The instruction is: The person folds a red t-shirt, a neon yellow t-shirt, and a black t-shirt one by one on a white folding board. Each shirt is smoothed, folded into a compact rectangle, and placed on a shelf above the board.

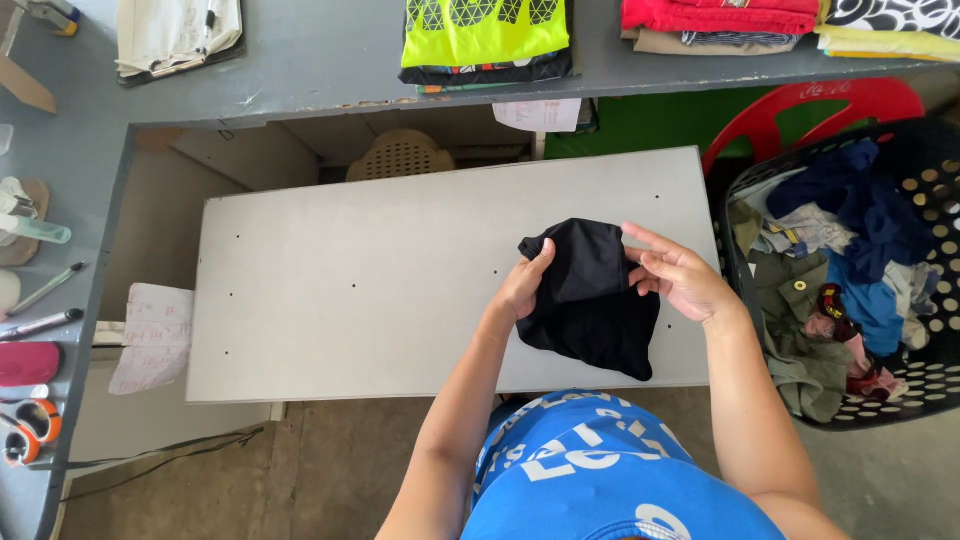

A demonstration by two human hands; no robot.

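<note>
Over the right end of the grey bench (350,300), a black garment (592,300) was held up by both hands. Its left edge was gripped by the left hand (522,285), thumb on top. Its upper right edge was pinched by the right hand (680,275), fingers (645,240) partly extended. Right of the bench, a black basket (925,390) of clothes was seen.
</note>
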